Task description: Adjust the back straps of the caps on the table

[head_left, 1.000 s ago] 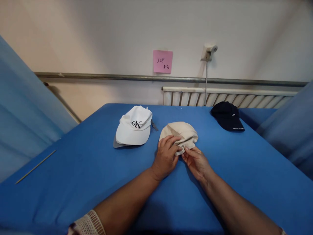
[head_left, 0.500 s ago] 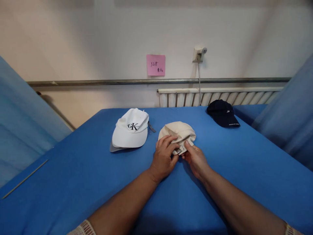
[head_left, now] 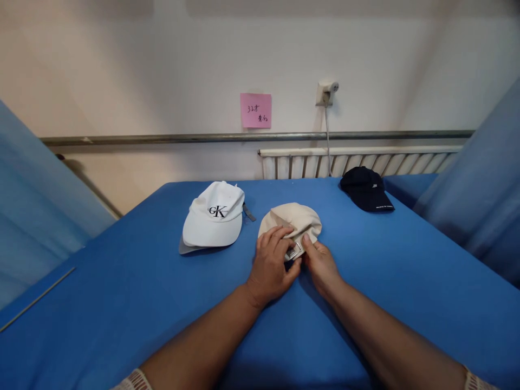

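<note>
A beige cap (head_left: 298,214) lies on the blue-covered table with its back strap side toward me. My left hand (head_left: 271,265) grips the strap near a metal buckle (head_left: 294,251), fingers bent over the left part of the opening. On the other side, my right hand (head_left: 320,265) pinches the strap's right end, thumb on top. The cap's brim is out of sight. To the left rests a white cap (head_left: 215,214) with black letters and a loose grey strap (head_left: 249,212) behind it. A dark navy cap (head_left: 366,189) sits at the back right.
The blue table cover (head_left: 134,292) runs back to the wall. A thin stick (head_left: 38,299) lies at the left edge. Behind are a radiator (head_left: 357,162), a metal rail (head_left: 170,138), a pink note (head_left: 255,110) and a plugged socket (head_left: 326,93). Blue curtains (head_left: 36,200) hang on both sides.
My left fingers have shifted slightly at the buckle, and more of its metal frame shows. The whole view has moved a little, so everything appears slightly further left.
</note>
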Demonstrator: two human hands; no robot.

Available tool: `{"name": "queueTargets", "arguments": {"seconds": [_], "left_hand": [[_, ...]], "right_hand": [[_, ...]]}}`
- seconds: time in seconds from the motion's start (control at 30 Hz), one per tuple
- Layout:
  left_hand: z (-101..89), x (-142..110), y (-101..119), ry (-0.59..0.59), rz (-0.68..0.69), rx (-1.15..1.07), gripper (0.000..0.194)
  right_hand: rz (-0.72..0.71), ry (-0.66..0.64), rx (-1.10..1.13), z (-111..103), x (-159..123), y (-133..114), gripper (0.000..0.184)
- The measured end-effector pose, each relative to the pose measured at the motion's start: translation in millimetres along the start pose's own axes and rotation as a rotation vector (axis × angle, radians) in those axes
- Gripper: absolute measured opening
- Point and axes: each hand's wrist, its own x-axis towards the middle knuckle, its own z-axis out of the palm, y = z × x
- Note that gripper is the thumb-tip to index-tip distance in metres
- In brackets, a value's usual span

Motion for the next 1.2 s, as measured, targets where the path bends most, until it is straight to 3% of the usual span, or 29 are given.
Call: {"name": "queueTargets", "arguments": {"seconds": [0.27, 0.63, 0.83, 0.93, 1.07, 1.2], "left_hand": [[4.2, 2, -1, 0.037, -0.042, 0.021, 0.014], [7.9, 1, -11, 0.005, -0.132, -0.178, 0.016], [6.3, 1, -8, -0.026, -0.111, -0.149, 0.021], [5.0, 2, -10, -0.020, -0.108, -0.132, 0.021], [7.5, 3, -22, 0.008, -0.224, -0.250, 0.011], [14.5, 4, -33, -0.075, -0.363, -0.515, 0.022]], "right_hand": [[0.021, -0.045, 0.003, 1, -3, 8, 0.043], [0.080, -0.092, 0.081, 3, -6, 6, 0.042], [0.100, -0.084, 0.177, 7, -9, -5, 0.031], [0.113, -0.149, 0.246, 5, -11, -12, 0.022], [0.217, -0.207, 0.259, 0, -9, -14, 0.017], [0.297, -0.072, 0.182, -4, -4, -9, 0.022]]}}
